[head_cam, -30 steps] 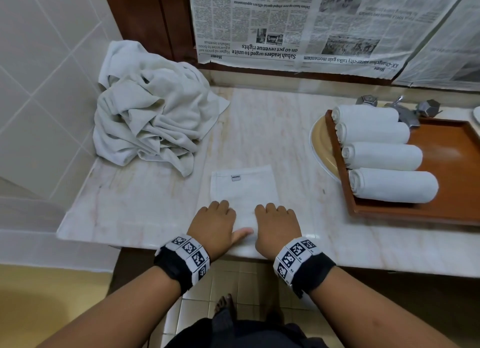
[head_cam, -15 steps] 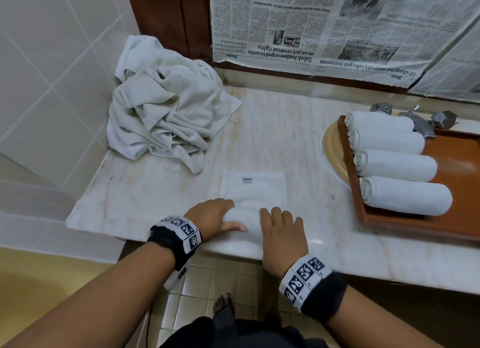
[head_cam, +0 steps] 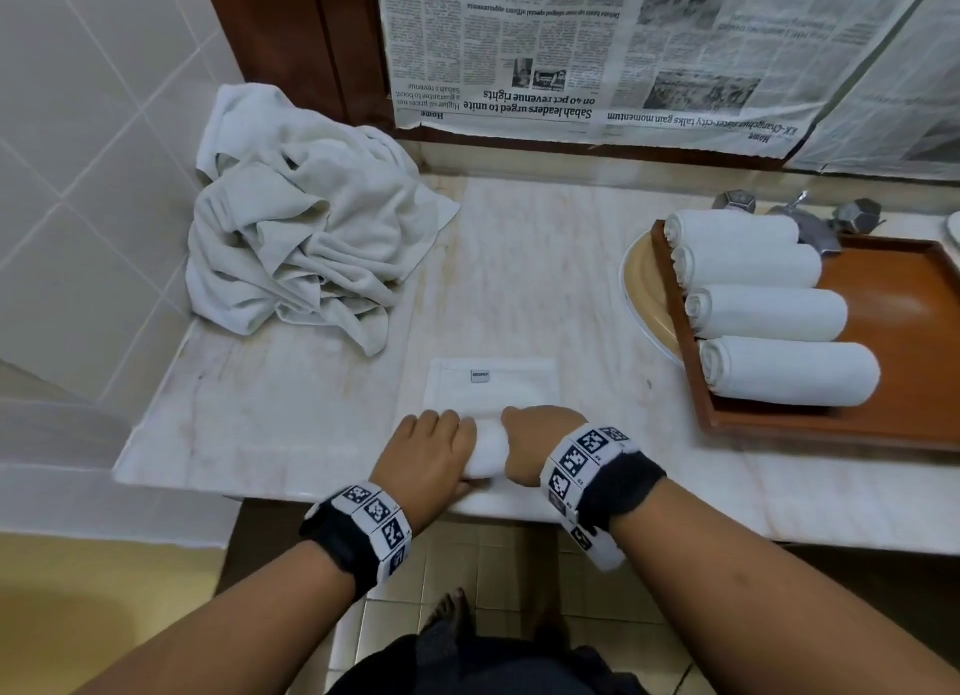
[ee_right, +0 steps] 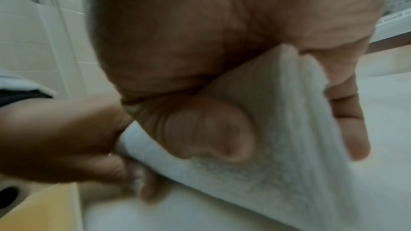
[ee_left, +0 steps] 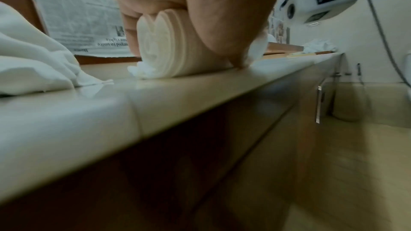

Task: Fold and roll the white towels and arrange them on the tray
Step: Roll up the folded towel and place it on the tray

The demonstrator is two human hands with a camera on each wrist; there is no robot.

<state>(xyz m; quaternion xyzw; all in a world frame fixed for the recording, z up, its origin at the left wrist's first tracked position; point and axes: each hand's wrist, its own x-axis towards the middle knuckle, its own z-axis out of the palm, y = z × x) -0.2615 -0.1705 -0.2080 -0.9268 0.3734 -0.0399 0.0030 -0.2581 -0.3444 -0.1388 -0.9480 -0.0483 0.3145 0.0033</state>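
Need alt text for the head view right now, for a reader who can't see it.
Both hands, left hand and right hand, grip a half-rolled white towel at the near edge of a marble counter. Four rolled towels lie side by side on a wooden tray to the right; a crumpled towel pile sits far left.

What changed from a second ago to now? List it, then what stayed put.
The near edge of the folded towel, flat under both hands a second ago, is now rolled into a short roll heading away from the person. The left hand and right hand went from pressing to curling around it. Unchanged: four rolled towels on the tray, and the crumpled pile.
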